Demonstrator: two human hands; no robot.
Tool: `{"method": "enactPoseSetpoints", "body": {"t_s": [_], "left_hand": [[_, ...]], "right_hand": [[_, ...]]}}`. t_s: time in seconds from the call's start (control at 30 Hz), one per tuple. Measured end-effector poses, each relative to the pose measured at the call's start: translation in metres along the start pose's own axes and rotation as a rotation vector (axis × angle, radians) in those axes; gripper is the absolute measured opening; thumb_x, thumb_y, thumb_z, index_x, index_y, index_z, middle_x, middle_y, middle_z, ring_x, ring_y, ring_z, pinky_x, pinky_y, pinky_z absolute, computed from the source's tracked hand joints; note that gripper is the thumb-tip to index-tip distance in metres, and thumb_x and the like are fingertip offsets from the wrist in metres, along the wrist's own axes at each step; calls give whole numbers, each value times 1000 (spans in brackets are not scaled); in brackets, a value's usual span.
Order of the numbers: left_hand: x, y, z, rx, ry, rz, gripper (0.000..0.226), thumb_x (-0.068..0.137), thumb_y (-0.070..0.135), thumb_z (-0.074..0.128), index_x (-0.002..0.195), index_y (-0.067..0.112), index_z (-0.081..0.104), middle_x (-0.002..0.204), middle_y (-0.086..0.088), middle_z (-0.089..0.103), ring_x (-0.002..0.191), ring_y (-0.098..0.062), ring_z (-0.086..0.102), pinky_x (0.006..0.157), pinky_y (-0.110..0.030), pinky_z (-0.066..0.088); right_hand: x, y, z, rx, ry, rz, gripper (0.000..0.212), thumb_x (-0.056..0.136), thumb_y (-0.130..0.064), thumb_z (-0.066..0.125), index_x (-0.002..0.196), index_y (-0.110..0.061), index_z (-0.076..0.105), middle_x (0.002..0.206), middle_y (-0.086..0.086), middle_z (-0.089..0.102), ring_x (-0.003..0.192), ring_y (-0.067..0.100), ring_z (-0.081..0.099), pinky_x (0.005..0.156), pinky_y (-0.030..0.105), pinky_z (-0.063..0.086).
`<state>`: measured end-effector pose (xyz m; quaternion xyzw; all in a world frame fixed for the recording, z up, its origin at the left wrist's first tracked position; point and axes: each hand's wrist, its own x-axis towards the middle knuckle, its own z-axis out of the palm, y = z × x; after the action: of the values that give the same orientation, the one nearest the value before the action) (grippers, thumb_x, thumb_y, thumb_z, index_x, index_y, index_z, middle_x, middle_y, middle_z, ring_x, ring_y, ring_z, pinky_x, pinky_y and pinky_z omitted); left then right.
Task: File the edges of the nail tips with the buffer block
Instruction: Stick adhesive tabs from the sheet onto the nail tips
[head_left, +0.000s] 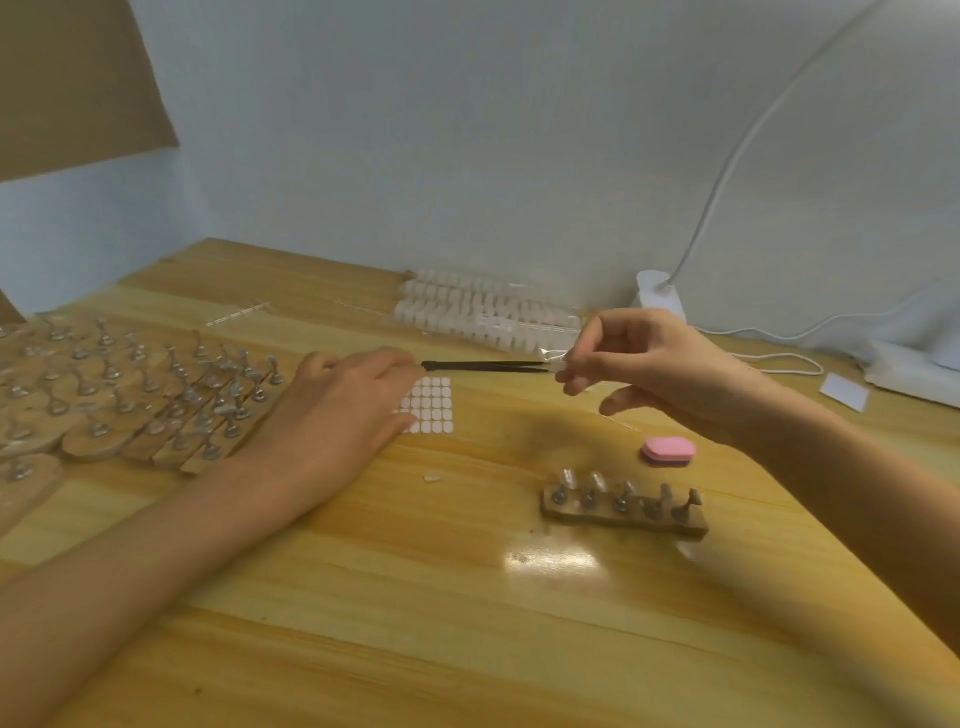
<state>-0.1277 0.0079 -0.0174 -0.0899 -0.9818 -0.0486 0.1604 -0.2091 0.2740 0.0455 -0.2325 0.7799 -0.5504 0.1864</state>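
Observation:
The pink buffer block (668, 451) lies on the wooden table (415, 597), below my right hand (654, 369). That hand hovers above the table, thumb and forefinger pinching a small clear nail tip (562, 368) right at the points of black tweezers (483, 366). My left hand (343, 405) lies palm down on a sheet of white adhesive dots (434, 402), its fingertips at the tweezers' blunt end. A small wooden holder (623, 512) in front of the buffer carries several metal stands, some topped with clear nail tips. One loose tip (431, 477) lies on the table.
Many wooden holders with metal stands (130, 395) crowd the left of the table. Clear bags of nail tips (483, 312) lie at the back by the wall. A white lamp base (660, 293), its cable and a white card (844, 389) sit at the right.

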Motion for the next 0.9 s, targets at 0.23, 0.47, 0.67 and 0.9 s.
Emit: {"method": "enactPoseSetpoints", "body": {"t_s": [0.23,0.47,0.67,0.9], "left_hand": [[18,79,-22,-435,-14,202,35,92,57,42,115,39,61,116,26,58,109,4,51,93,-33,39],[32,167,-3,-303,-97,271,35,78,63,59,103,39,60,92,29,50,97,2,45,84,-32,26],[28,177,3,-372,-62,233,14,81,45,70,89,37,64,84,35,46,75,22,36,80,-29,22],[16,180,-8,-156,325,469,8,87,32,65,87,30,73,88,15,73,86,-13,66,78,-35,24]], "right_hand": [[-74,30,-44,-50,166,33,18,76,-14,75,86,-2,66,80,11,75,73,17,73,48,20,54],[-112,53,-58,-19,287,51,12,73,-25,76,84,-22,77,83,4,77,75,10,74,50,14,49],[-122,66,-58,25,240,162,15,88,-12,69,76,-20,75,82,0,72,75,9,71,54,23,56],[-124,52,-43,146,266,107,4,82,-15,71,84,-12,72,78,1,72,74,8,70,49,17,51]]}}
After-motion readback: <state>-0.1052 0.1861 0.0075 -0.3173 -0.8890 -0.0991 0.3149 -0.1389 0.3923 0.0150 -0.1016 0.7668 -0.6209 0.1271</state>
